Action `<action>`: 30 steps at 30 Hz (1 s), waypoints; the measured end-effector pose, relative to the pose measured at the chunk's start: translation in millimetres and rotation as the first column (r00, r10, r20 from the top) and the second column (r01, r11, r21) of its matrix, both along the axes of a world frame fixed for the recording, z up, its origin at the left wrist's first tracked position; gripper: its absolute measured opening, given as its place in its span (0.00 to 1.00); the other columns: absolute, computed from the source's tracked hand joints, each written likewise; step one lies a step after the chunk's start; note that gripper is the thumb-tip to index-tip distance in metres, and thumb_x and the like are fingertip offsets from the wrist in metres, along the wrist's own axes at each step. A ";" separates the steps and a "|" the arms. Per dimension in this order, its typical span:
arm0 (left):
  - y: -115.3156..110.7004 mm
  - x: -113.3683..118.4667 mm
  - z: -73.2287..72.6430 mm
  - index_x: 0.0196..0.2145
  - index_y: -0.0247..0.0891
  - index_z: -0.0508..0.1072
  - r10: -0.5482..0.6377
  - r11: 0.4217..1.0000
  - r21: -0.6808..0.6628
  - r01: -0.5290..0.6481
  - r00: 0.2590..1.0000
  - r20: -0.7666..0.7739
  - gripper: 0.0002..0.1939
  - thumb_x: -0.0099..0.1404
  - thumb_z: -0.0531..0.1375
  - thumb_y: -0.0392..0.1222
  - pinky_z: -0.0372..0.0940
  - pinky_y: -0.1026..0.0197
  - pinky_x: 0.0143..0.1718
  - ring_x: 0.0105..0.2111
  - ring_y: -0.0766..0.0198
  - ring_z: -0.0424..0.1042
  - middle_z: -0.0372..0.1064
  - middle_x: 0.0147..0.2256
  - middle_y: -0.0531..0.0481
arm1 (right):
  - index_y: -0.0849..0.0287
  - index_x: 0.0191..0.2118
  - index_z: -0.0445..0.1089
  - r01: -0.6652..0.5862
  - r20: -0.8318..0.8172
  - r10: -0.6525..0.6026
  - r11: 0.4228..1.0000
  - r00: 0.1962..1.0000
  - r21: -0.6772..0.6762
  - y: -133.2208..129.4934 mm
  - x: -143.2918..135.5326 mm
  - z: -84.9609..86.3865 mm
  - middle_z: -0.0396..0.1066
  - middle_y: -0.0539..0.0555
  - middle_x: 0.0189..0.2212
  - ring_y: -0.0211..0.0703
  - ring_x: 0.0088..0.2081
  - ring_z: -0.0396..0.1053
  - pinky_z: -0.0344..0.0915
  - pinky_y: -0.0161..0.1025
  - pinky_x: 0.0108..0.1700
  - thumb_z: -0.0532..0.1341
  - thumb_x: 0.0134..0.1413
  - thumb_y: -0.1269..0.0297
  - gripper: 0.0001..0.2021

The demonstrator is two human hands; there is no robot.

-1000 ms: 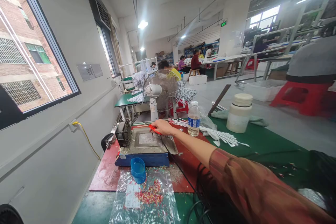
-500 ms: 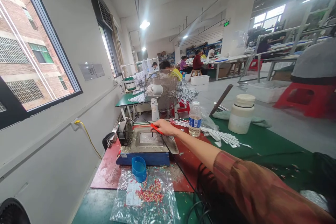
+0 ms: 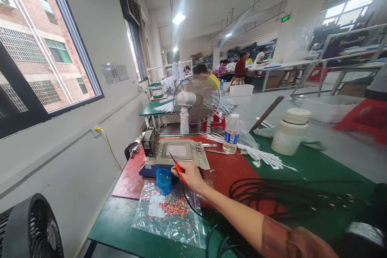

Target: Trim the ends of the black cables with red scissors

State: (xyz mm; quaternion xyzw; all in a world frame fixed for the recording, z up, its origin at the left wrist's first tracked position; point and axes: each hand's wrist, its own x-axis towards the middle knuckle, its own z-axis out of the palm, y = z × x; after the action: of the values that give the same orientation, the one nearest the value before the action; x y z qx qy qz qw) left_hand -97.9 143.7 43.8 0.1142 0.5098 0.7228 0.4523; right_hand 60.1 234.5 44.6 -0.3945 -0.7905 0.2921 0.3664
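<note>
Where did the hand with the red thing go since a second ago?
The right hand pulled back toward the person, from the far side of the heating plate to its near edge, beside the blue cup. It kept hold of the red-handled tool. The water bottle, white jar and desk fan stayed put. No left hand shows.

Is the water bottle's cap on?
Yes: the water bottle stands upright on the table with its white cap in place.

White fan (image 3: 196, 98), water bottle (image 3: 232, 134), white jar (image 3: 290, 131), black fan (image 3: 32, 227) on green table (image 3: 314, 165)
</note>
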 end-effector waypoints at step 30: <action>20.3 13.5 20.5 0.46 0.45 0.67 -0.069 0.995 0.056 0.079 0.985 -0.160 0.23 0.58 0.47 0.58 0.69 0.50 0.33 0.41 0.51 0.70 0.72 0.34 0.51 | 0.65 0.34 0.71 -0.446 -0.711 -0.167 0.676 0.683 -0.586 -36.7 17.5 4.9 0.56 0.44 0.13 0.27 0.16 0.51 0.48 0.28 0.19 0.67 0.35 0.55 0.20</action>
State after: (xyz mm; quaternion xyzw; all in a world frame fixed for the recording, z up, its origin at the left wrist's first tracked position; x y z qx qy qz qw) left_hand -84.4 164.0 64.3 0.2043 0.5166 0.7097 0.4334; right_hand 77.6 197.8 49.6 -0.2906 -0.4307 0.7374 0.4316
